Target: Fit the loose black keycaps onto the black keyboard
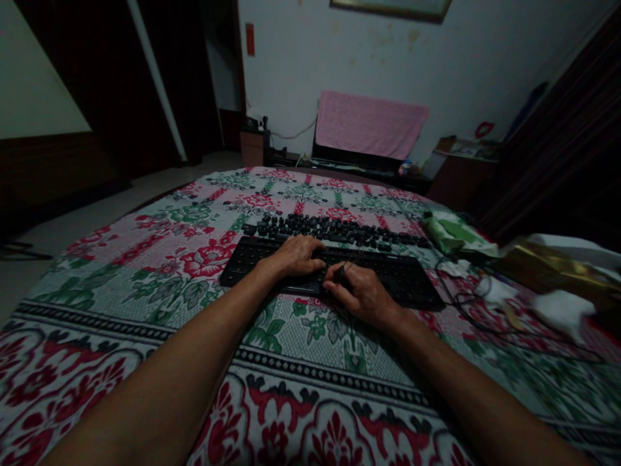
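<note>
A black keyboard [412, 279] with its keycaps off lies across the patterned tablecloth in front of me. Resting on its middle, my left hand [297, 254] has its fingers stretched out and lying over the board. My right hand [359, 289] is closed around a small dark-handled tool [343, 275], just right of the left hand and over the keyboard's near edge. The tool's tip is too dark to make out. Behind the keyboard, many loose black keycaps [334, 228] are spread in a long band.
A green tissue pack [456, 234] stands at the right, with crumpled white tissues [563, 310] and a gold box [548, 262] nearby. A black cable [466, 317] loops from the keyboard's right end. Beyond the table, a pink towel [371, 123] covers a screen.
</note>
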